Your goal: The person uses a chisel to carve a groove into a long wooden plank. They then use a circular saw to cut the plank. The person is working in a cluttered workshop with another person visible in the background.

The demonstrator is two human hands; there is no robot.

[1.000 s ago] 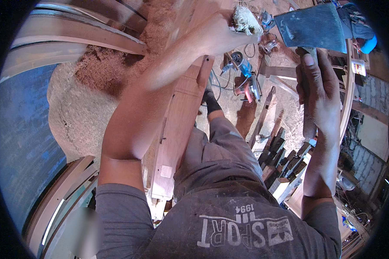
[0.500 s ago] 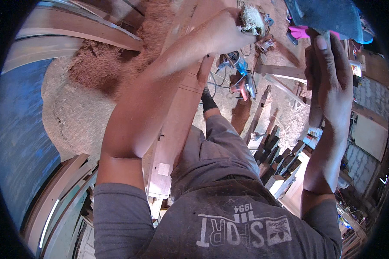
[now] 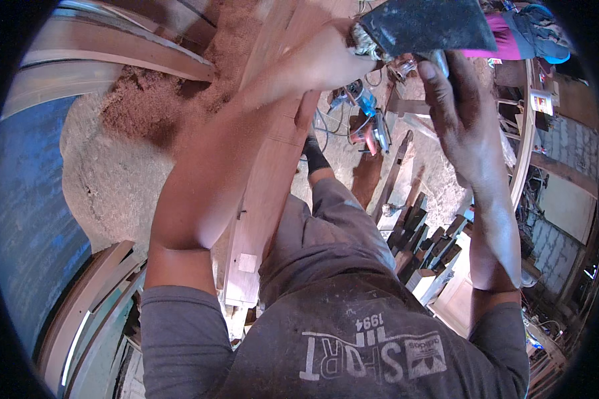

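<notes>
A shaggy off-white bundle point(image 3: 364, 41) is gripped by the left hand point(image 3: 335, 58); a dark, flat, four-sided tool point(image 3: 427, 26) is clasped by the right hand point(image 3: 467, 123). Whether they touch is unclear.

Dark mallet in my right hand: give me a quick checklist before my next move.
1. Right hand gripping the dark mallet: ok.
2. Left hand closed around the frayed-ended handle: ok.
3. Gap between mallet and frayed end: cannot tell; they overlap in view.
4. What lies below the left fist: cannot tell; hidden.
5. Hand protection: not ok; both hands bare.
6. Blue power tool clear of the wooden plank: ok.
</notes>
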